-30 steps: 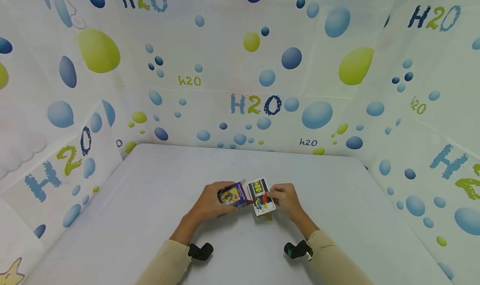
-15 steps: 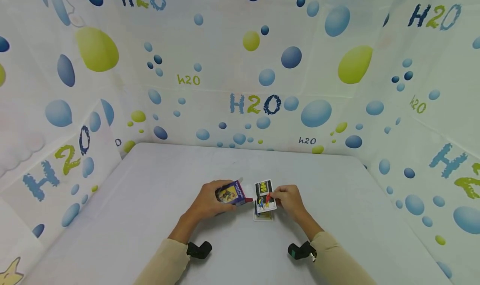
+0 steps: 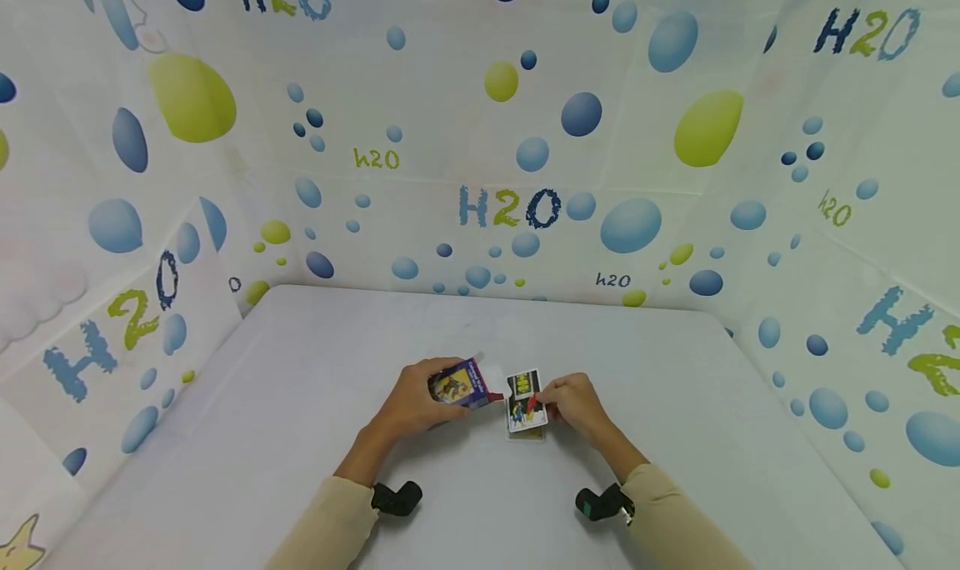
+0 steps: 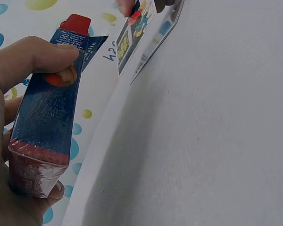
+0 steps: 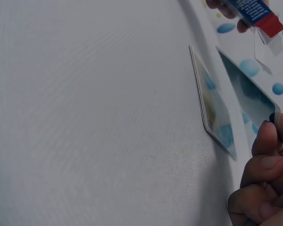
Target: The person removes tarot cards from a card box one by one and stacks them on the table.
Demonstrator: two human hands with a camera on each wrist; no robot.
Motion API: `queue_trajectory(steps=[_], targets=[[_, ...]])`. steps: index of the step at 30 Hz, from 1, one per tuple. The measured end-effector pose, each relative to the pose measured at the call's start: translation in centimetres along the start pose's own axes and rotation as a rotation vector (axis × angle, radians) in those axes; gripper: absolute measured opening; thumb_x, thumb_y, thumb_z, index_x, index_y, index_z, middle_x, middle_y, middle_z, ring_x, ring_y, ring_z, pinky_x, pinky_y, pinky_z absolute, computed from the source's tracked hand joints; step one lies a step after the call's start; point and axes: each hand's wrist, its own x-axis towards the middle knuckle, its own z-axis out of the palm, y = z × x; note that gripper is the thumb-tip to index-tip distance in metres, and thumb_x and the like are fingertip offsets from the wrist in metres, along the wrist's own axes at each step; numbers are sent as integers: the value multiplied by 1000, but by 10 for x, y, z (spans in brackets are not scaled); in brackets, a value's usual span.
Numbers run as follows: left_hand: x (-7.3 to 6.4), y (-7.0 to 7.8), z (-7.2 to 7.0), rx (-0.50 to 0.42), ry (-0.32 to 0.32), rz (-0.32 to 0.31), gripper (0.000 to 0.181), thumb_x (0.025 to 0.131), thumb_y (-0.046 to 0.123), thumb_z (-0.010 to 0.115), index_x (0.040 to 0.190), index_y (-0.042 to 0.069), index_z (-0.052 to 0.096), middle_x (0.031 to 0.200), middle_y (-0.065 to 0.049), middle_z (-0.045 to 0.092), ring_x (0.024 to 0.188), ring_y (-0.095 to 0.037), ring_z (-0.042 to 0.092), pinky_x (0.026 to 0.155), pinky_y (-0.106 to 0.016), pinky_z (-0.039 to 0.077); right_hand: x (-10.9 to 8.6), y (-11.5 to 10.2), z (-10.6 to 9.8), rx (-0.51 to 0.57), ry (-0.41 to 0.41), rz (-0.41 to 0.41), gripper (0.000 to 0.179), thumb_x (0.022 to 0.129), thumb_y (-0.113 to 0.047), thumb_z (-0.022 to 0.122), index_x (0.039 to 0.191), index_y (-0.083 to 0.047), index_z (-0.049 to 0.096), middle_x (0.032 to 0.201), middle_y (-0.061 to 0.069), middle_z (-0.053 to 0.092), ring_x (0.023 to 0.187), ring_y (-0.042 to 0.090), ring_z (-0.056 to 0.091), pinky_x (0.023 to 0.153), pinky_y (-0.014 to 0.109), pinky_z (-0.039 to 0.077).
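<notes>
My left hand [image 3: 411, 403] grips a dark blue card box [image 3: 454, 385] with a yellow picture on its face. In the left wrist view the thumb lies along the box's narrow printed side [image 4: 47, 110], and a red flap [image 4: 78, 23] stands out at its end. With thumb and fingertips, my right hand [image 3: 576, 403] pinches a playing card [image 3: 522, 385] by its right edge, the black, yellow and red side facing up. A small stack of cards [image 5: 210, 101] lies flat on the table; the held card is tilted just above it, a gap showing in the right wrist view.
A white cloth [image 3: 315, 345] covers the table. Behind and beside it hang white sheets [image 3: 435, 95] printed with blue and green bubbles and H2O lettering. Black wrist cameras [image 3: 397, 498] sit on both forearms at the sleeve cuffs.
My right hand has drawn the card rightward, away from the box, then lowered it a little over the stack. My left hand and the box have shifted only slightly left.
</notes>
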Motion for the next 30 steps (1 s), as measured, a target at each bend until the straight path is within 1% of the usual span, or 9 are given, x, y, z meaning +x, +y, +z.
queue_trajectory(steps=[7, 12, 17, 23, 25, 30], targets=[[0, -1, 0, 3, 0, -5, 78, 67, 31, 93, 138, 17, 63, 133, -5, 64, 102, -18, 56, 86, -38, 46, 0, -2, 4, -61, -19, 35, 19, 85, -8, 68, 68, -2, 70, 54, 1, 57, 49, 12, 44, 46, 26, 35], [-1, -1, 0, 2, -5, -4, 78, 67, 30, 93, 138, 18, 63, 132, -5, 64, 102, -18, 56, 87, -38, 46, -1, -3, 7, -112, -9, 51, 18, 84, -9, 70, 67, -3, 70, 56, 1, 60, 49, 11, 46, 47, 25, 36], [-2, 1, 0, 1, 0, -10, 77, 68, 29, 93, 138, 19, 63, 130, -4, 65, 103, -18, 56, 88, -39, 47, -3, -6, 7, -230, 6, 37, 21, 84, -13, 72, 65, -4, 70, 59, 0, 65, 52, 12, 50, 49, 26, 36], [-2, 3, -1, 0, 0, -11, 77, 68, 28, 93, 138, 18, 63, 129, -4, 65, 102, -18, 56, 87, -39, 46, -6, -8, 10, -386, 19, 1, 27, 83, -14, 72, 58, -7, 65, 49, -3, 59, 47, 11, 46, 46, 25, 34], [-1, 2, -1, -4, -2, -9, 78, 67, 28, 93, 138, 17, 63, 130, -4, 65, 102, -18, 56, 87, -38, 46, -7, -8, 11, -416, 15, -10, 28, 83, -13, 72, 56, -8, 65, 47, -3, 57, 46, 11, 47, 45, 24, 34], [-1, 1, 0, -7, -9, -8, 78, 67, 29, 93, 138, 16, 63, 131, -5, 65, 102, -18, 56, 87, -38, 46, -9, -10, 11, -470, 0, -11, 29, 83, -12, 71, 56, -9, 63, 48, -3, 57, 46, 11, 47, 44, 24, 34]])
